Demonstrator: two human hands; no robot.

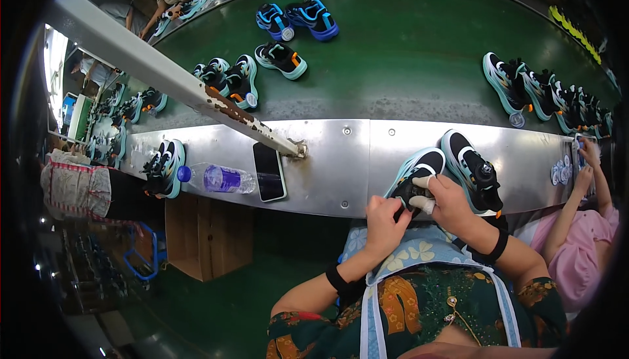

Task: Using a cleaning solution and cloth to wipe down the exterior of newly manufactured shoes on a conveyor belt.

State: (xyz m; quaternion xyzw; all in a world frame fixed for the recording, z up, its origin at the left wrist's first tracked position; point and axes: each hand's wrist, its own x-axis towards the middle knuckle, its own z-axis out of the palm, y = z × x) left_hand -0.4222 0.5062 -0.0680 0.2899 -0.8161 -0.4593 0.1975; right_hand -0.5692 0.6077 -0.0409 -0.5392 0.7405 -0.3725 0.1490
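Note:
A black and white sneaker with a mint sole lies at the near edge of the metal ledge, its heel end toward me. My left hand is closed, thumb and fingers pinching the dark collar at the heel. My right hand is closed on the same collar from the other side. Pale covers wrap some of its fingertips, which hide part of the opening. Just to the right stands a matching sneaker with a round black dial on its tongue, and neither hand touches it.
A phone and a plastic bottle lie left on the ledge. A worn metal post slants across. More sneakers stand on the green belt. A co-worker in pink sits right. A cardboard box is below.

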